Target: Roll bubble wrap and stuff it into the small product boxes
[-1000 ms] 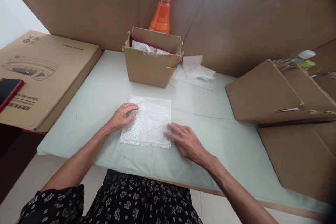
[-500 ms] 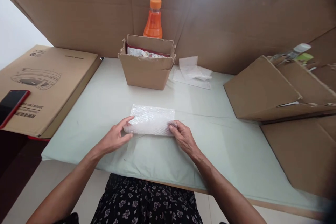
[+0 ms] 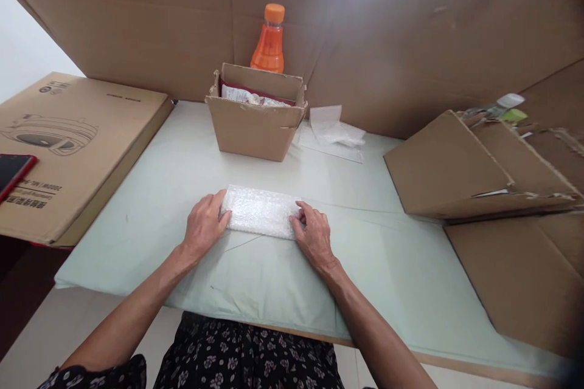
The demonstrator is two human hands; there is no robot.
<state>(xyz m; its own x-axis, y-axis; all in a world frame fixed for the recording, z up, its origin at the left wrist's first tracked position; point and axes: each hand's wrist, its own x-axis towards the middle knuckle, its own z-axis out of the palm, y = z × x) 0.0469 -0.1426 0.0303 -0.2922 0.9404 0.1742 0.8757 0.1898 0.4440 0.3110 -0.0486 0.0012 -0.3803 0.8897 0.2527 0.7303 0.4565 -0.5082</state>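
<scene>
A flat, rectangular piece of bubble wrap (image 3: 262,211) lies on the pale green cloth in front of me, its long side running left to right. My left hand (image 3: 205,222) grips its left end, thumb in front and fingers curled behind the edge. At the right end my right hand (image 3: 314,232) has it between thumb and fingers. Whether anything is inside the bubble wrap I cannot tell.
Behind it stands an open cardboard box (image 3: 255,130) with packets inside, and an orange bottle (image 3: 269,42) behind that. More bubble wrap (image 3: 335,130) lies right of the box. Cardboard boxes (image 3: 449,167) stand at right; a flat carton (image 3: 86,127) with a phone (image 3: 13,171) at left.
My left hand has closed from a spread pose onto the left end of the bubble wrap. The loose left edge now looks squared up. The view has shifted slightly.
</scene>
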